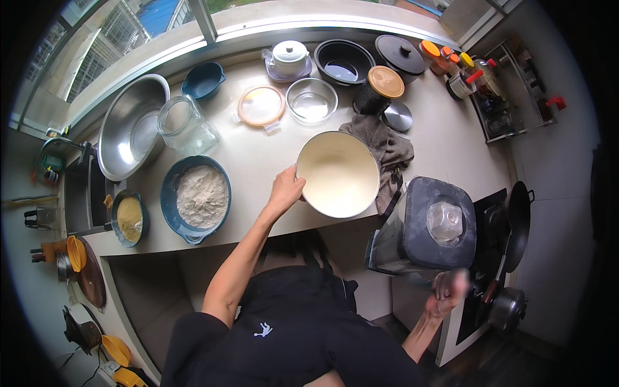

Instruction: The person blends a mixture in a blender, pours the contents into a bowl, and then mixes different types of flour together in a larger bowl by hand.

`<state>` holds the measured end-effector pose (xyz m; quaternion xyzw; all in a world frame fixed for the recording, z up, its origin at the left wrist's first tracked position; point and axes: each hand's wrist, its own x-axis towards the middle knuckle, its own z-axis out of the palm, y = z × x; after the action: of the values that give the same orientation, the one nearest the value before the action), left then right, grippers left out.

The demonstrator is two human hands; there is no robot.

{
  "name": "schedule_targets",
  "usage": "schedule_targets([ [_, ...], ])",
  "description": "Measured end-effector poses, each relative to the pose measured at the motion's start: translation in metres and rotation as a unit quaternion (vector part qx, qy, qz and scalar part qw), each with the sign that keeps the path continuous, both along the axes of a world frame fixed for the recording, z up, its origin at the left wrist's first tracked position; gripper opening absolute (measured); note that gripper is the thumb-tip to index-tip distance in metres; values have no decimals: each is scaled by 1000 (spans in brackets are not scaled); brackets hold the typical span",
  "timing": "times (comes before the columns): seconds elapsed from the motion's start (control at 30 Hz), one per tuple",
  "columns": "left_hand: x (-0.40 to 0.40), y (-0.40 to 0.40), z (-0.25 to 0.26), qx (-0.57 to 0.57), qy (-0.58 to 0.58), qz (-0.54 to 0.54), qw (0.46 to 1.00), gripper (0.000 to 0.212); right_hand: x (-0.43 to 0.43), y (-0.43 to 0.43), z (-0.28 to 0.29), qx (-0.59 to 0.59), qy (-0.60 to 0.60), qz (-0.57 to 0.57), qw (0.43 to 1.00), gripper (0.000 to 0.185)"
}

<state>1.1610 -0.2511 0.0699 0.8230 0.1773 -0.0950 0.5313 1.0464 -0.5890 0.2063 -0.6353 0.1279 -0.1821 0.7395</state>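
Observation:
My left hand (285, 186) grips the left side of a round, cream-lined pot (338, 174) at the counter's front edge. No contents can be made out in it. At the lower right my right hand (447, 290) is closed at the near side of a blender jar (391, 242), where its handle seems to be; fingers and handle are partly blurred. A dark lid with a clear cap (444, 222) covers the jar. A grey-brown cloth (382, 145) lies beside the pot. Left of my left arm stands a blue bowl (167, 213) of whitish flour (203, 197).
A small bowl of yellow meal (129, 217), a glass jar (186, 128) and a large steel basin (140, 123) stand left. Behind are a glass bowl (312, 100), a lidded canister (378, 90) and black pots (344, 63). A stove with a wok (518, 227) is at right.

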Motion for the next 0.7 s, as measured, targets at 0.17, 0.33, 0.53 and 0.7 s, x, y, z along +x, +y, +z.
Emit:
schedule_targets([
  [0.17, -62, 70, 63, -13, -41, 76, 996, 32, 27, 18, -14, 0, -16, 70, 997, 36],
  [0.33, -122, 122, 106, -148, -25, 209, 966, 34, 67, 68, -27, 50, -42, 123, 990, 36],
  [0.53, -189, 162, 108, -118, -51, 304, 944, 35, 100, 118, -60, 124, -33, 191, 973, 41],
  [0.7, -221, 182, 108, -164, -42, 355, 919, 38, 112, 150, -84, 141, -29, 192, 971, 41],
])
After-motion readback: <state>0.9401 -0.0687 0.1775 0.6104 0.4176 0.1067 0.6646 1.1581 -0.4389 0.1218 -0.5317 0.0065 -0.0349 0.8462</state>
